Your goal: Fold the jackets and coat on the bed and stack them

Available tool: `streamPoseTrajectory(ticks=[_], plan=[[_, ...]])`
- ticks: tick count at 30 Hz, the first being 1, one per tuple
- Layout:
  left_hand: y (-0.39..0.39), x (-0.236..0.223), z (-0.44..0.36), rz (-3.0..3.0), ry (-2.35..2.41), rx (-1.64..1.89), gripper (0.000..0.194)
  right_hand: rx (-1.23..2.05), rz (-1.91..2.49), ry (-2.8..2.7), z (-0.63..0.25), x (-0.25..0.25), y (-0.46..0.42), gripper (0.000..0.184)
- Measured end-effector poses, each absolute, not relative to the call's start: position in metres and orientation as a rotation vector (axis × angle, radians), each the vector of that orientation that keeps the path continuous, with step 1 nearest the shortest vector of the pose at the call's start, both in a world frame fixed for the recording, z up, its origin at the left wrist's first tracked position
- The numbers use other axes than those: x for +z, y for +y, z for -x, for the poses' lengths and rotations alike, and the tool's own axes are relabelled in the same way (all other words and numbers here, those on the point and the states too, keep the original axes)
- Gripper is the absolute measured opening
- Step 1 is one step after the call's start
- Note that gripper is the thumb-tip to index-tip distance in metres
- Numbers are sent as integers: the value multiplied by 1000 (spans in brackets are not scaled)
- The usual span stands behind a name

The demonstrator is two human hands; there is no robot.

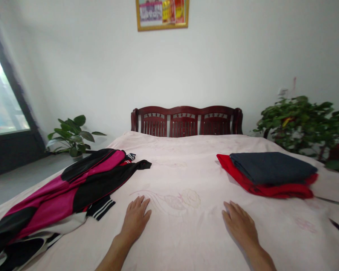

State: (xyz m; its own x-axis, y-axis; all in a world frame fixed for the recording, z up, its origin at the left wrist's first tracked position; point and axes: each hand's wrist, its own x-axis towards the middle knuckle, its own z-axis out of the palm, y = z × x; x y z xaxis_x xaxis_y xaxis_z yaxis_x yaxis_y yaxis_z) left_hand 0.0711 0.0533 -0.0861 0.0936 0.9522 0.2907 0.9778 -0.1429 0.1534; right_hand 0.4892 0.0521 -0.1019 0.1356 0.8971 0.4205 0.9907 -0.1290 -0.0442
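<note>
No lettering can be read. The framed picture [163, 15] on the wall [186, 67] bears printed marks, too blurred to make out.

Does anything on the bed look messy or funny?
Yes: on the left, the black-and-magenta garment sprawls unfolded over other clothes, striped edges poking out, unlike the folded navy cloth stacked on red cloth at right.

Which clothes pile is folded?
The right one: dark blue cloth folded atop red cloth. The black and magenta garment at left lies loosely spread.
</note>
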Motion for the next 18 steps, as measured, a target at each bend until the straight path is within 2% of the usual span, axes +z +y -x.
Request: streamPoseTrajectory(ticks=[18], plan=[[55, -89, -69, 2271, -1997, -544, 46, -519, 2057, -1837, -493, -109, 54, 44]])
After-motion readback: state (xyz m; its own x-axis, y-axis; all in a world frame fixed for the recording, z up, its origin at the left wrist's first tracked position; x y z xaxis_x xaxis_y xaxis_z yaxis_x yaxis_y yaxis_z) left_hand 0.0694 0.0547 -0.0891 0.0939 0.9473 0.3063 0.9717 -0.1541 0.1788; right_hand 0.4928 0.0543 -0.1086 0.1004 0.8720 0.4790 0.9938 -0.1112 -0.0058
